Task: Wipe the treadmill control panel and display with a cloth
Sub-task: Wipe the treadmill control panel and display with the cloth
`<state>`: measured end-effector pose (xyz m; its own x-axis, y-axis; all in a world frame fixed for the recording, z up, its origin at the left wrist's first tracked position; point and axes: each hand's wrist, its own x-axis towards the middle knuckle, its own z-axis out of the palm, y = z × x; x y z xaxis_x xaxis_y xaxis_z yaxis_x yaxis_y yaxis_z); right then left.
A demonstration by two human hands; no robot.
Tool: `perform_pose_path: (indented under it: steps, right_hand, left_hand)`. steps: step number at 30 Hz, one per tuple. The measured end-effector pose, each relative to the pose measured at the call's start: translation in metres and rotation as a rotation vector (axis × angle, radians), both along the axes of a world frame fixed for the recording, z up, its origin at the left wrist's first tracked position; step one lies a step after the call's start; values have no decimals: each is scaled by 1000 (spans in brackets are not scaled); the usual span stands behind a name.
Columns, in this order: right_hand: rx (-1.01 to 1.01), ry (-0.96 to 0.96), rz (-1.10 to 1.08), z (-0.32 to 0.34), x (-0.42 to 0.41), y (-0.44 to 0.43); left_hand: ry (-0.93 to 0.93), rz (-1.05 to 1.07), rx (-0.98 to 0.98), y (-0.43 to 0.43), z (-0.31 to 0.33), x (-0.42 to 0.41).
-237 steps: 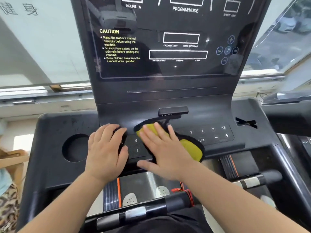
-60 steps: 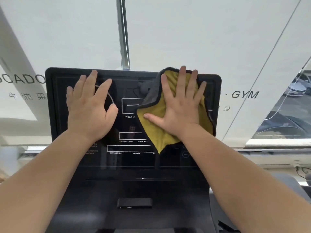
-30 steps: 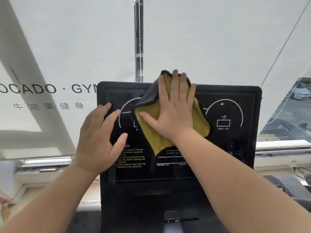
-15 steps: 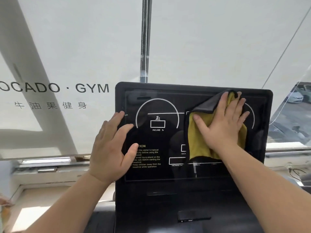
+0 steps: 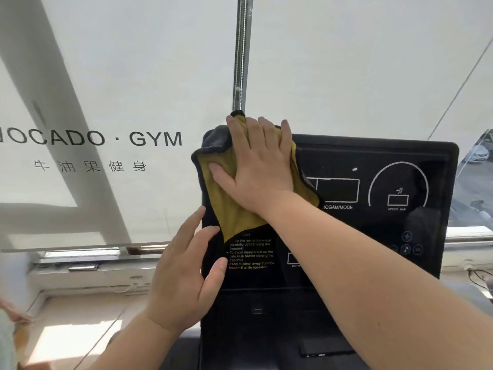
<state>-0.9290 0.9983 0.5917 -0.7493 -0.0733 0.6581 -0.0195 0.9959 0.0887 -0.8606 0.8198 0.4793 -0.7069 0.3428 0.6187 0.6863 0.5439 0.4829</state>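
The black treadmill display (image 5: pixel 373 231) stands upright in front of me, with white gauge outlines and a caution text. A yellow cloth with a grey edge (image 5: pixel 229 209) lies flat against its top left corner. My right hand (image 5: pixel 258 166) presses on the cloth with fingers spread, fingertips reaching over the display's top edge. My left hand (image 5: pixel 184 273) rests with fingers apart on the display's left edge, lower down, holding nothing. The lower control panel is mostly out of view.
A white window blind with "GYM" lettering (image 5: pixel 156 138) fills the background, with a metal pole (image 5: pixel 241 52) behind the display. A window sill (image 5: pixel 88 263) runs along the left. Parked cars (image 5: pixel 478 153) show through the glass at the right.
My right hand has slid the cloth from the display's right side across to its top left corner. My left hand has stayed on the left edge.
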Motion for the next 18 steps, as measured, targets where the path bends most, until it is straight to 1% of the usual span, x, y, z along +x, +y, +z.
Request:
perform_pose_path:
  steps: [3,5,8,11,12,14,16,18]
  right_hand:
    - [108,29,88,-4,8,33]
    - [128,28,47,-6,18,66]
    - [-6,12,-129,-4,36,111]
    - [-177,-3,-262,5,38,110]
    - [-219,-12,-279,9,35,98]
    - [-239,-45,-257,13,25,62]
    - [-167,-70,-201,10,14,21]
    - [-84,-48,-153,2,5,-15]
  left_hand:
    - [1,-16,36,-2,1,-2]
    - [-9,-28,58,-3,3,-2]
    - [-31,-42,68,-3,7,-1]
    - [-62,-75,95,-5,6,1]
    - [-91,-103,136,-5,7,1]
    - [-226,-196,323,-7,10,2]
    - [-395,-313,542,-9,12,2]
    - [-472,-376,656,-13,15,3]
